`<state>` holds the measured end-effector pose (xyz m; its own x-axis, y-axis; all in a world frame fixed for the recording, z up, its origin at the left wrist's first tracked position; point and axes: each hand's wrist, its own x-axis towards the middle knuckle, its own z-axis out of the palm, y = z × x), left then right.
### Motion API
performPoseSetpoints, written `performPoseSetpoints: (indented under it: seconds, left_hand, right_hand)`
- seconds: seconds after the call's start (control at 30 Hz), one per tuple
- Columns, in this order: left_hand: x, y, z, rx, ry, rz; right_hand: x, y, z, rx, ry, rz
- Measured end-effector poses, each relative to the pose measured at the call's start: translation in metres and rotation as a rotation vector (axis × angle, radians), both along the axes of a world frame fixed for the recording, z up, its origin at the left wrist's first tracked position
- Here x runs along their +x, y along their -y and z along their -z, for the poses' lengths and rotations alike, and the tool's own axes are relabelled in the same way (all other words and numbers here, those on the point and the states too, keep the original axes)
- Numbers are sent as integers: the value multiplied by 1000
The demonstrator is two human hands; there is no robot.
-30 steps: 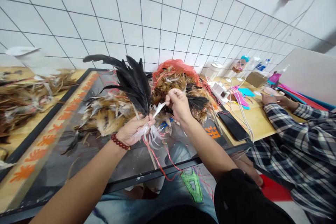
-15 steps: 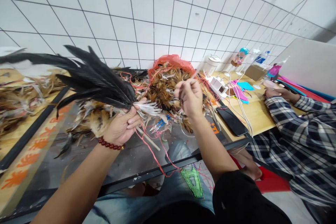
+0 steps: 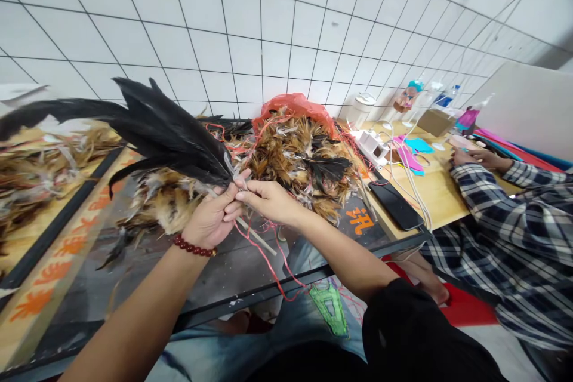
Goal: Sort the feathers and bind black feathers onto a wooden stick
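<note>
My left hand [image 3: 209, 218] is closed round the base of a bunch of long black feathers [image 3: 174, 134], which fan out to the upper left. My right hand [image 3: 272, 200] meets it at the quill ends, thumb and fingers pinched on a thin whitish strip [image 3: 229, 162] lying against the bunch's base. The fingers partly hide the white quills. Below the hands a thin pale stick [image 3: 259, 237] slants down to the right. Pink-red string [image 3: 274, 273] hangs in a loop over the table's front edge.
Brown feathers [image 3: 282, 158] are heaped behind my hands, before a red plastic bag [image 3: 293, 104]. More brown feathers [image 3: 67, 158] lie at the left. To the right are a phone [image 3: 396, 206], a power strip [image 3: 372, 148], cables and a co-worker's plaid sleeve [image 3: 486, 200].
My right hand has come left and down from above the brown feathers, bringing the whitish strip to the base of the black bunch. My left hand has barely moved.
</note>
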<state>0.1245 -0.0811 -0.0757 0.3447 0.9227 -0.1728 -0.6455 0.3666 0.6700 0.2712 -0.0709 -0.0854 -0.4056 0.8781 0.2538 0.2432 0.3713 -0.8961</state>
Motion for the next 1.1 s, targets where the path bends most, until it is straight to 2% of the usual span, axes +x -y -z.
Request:
performPoseSetpoints:
  seconds: [0.2,0.4,0.5,0.6,0.7,0.8,0.9,1.03,1.1]
  left_hand:
    - [2,1,1,98,-70,-71]
    - [3,-7,9,141,-240,-274]
    - [3,-12,13,168,-262,-332]
    - [-3,-17,11,209,-208,-370]
    - [-15,-20,2,238,-115,-339]
    - [-22,-15,-13,240,-135,-254]
    - [-15,-3,-31,325,-362,-177]
    - [5,7,-54,669,-899,-159]
    - [12,2,-59,735,-1080,-118]
  right_hand:
    - [1,-10,3,-101,-251,120]
    - [24,-22,-5,-235,-567,325]
    - [29,-22,-4,-267,-616,319]
    - [28,-22,-1,-247,-606,303]
    - [25,-24,1,-249,-532,321]
    - [23,-23,0,-288,-502,336]
    - [23,-18,-6,-366,-521,287]
    - [25,-12,-15,-423,-573,230]
    - [28,-12,-16,-408,-603,236]
